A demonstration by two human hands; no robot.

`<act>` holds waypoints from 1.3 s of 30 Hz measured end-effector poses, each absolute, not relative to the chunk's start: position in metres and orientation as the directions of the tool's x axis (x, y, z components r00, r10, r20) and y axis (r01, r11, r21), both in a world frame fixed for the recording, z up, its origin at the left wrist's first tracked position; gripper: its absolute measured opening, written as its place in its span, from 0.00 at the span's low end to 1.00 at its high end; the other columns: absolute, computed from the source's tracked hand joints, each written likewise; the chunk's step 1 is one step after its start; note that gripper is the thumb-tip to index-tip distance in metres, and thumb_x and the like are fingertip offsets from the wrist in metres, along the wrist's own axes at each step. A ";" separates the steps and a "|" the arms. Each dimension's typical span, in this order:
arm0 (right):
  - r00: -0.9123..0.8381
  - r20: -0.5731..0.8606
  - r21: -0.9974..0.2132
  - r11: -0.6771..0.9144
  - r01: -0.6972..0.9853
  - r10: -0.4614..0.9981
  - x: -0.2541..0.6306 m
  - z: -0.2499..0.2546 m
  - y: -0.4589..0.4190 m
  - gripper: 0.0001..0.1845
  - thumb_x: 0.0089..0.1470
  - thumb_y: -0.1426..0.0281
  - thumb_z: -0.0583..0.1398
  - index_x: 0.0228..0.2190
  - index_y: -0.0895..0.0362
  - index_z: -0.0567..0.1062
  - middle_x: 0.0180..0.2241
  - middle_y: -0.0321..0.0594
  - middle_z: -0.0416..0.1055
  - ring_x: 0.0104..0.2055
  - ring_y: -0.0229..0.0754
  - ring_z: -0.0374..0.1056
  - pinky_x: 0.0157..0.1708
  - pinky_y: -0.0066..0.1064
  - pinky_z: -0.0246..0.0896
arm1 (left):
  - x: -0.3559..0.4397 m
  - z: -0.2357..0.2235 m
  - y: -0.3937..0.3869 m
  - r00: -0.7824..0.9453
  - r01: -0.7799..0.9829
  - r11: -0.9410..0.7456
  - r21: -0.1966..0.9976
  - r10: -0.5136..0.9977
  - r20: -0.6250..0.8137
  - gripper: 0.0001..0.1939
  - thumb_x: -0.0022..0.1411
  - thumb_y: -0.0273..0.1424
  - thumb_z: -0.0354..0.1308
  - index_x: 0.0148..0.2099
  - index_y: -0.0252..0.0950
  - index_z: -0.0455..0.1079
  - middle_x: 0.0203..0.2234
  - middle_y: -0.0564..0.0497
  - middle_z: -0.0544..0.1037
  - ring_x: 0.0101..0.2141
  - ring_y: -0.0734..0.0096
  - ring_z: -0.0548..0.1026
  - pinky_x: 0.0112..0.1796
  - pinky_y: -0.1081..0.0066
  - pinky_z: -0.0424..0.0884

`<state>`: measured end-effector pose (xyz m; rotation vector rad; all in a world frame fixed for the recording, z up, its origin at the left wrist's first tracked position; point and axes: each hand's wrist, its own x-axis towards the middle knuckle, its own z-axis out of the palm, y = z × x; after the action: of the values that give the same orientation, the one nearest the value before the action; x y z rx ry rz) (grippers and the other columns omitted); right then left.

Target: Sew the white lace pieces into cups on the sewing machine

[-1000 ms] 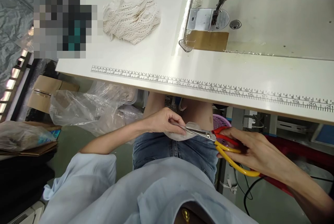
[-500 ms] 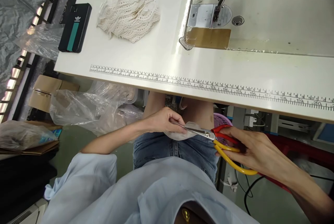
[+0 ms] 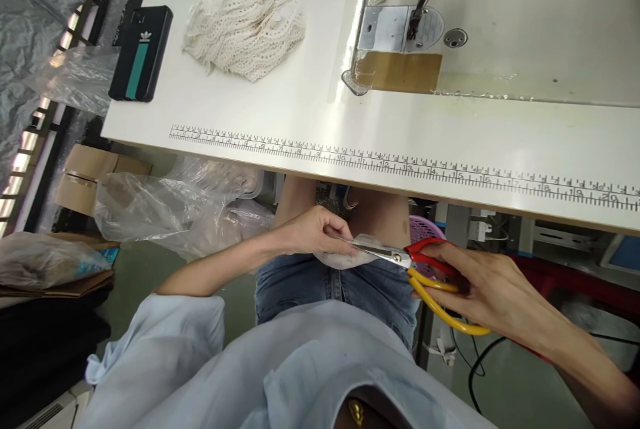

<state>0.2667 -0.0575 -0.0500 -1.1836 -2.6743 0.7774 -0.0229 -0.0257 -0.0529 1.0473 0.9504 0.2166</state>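
Observation:
Above my lap, my left hand (image 3: 323,232) pinches a small piece of whitish, see-through fabric (image 3: 340,261). My right hand (image 3: 475,282) is wrapped round the handles of a pair of scissors (image 3: 397,257), one loop red and the other yellow. The blades point left and lie against the fabric, their tips close to my left fingertips. Only a narrow gap, if any, shows between the blades. Part of the fabric is hidden behind the left fingers and the blades.
Ahead is a white table (image 3: 280,115) with a printed ruler along its front edge. On it are a sewing machine (image 3: 417,25), a stack of cream eyelet lace (image 3: 245,29) and a black phone (image 3: 141,55). Plastic bags (image 3: 165,209), a cardboard box (image 3: 90,175) and a purple basket (image 3: 425,229) sit below.
The camera view has shifted slightly, so the tabletop appears a little higher and farther left. Both hands, the fabric and the scissors keep almost the same place; the yellow handle has moved slightly left.

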 end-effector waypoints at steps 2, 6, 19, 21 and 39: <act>-0.691 -0.091 -0.495 0.569 0.656 0.717 0.267 -0.051 -0.058 0.17 0.57 0.55 0.54 0.41 0.55 0.65 0.18 0.30 0.65 0.16 0.35 0.62 0.16 0.25 0.54 | -0.023 -0.054 -0.026 0.599 0.270 0.523 0.808 0.566 -0.566 0.16 0.47 0.38 0.66 0.30 0.28 0.74 0.17 0.55 0.68 0.19 0.83 0.60 0.19 0.80 0.54; -0.698 -0.067 -0.501 0.581 0.641 0.713 0.266 -0.052 -0.058 0.17 0.57 0.55 0.54 0.40 0.55 0.65 0.17 0.29 0.64 0.15 0.35 0.61 0.16 0.25 0.53 | -0.023 -0.054 -0.026 0.597 0.276 0.524 0.806 0.564 -0.571 0.16 0.46 0.38 0.67 0.30 0.28 0.74 0.17 0.55 0.69 0.19 0.83 0.60 0.20 0.80 0.55; -0.689 -0.139 -0.567 0.513 0.644 0.711 0.267 -0.052 -0.060 0.17 0.55 0.58 0.57 0.42 0.54 0.66 0.18 0.30 0.65 0.17 0.37 0.61 0.17 0.27 0.54 | -0.021 -0.053 -0.025 0.582 0.267 0.557 0.786 0.557 -0.593 0.15 0.44 0.37 0.67 0.30 0.29 0.75 0.18 0.54 0.72 0.21 0.80 0.67 0.23 0.79 0.62; -0.700 -0.150 -0.572 0.516 0.637 0.698 0.267 -0.052 -0.059 0.15 0.56 0.58 0.57 0.41 0.54 0.65 0.19 0.30 0.66 0.18 0.36 0.62 0.18 0.26 0.55 | -0.021 -0.052 -0.025 0.581 0.263 0.567 0.781 0.553 -0.597 0.15 0.44 0.37 0.68 0.30 0.29 0.75 0.19 0.54 0.73 0.22 0.79 0.68 0.24 0.78 0.63; -0.675 -0.207 -0.597 0.455 0.661 0.708 0.267 -0.052 -0.059 0.14 0.56 0.57 0.56 0.38 0.54 0.67 0.18 0.31 0.65 0.17 0.37 0.61 0.18 0.27 0.54 | -0.020 -0.050 -0.025 0.566 0.253 0.596 0.762 0.548 -0.616 0.16 0.43 0.37 0.69 0.28 0.28 0.74 0.17 0.55 0.71 0.20 0.82 0.64 0.21 0.80 0.59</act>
<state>0.2668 -0.0587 -0.0517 -1.2336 -2.6186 1.0238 -0.0197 -0.0250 -0.0504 0.9531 0.9898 0.2083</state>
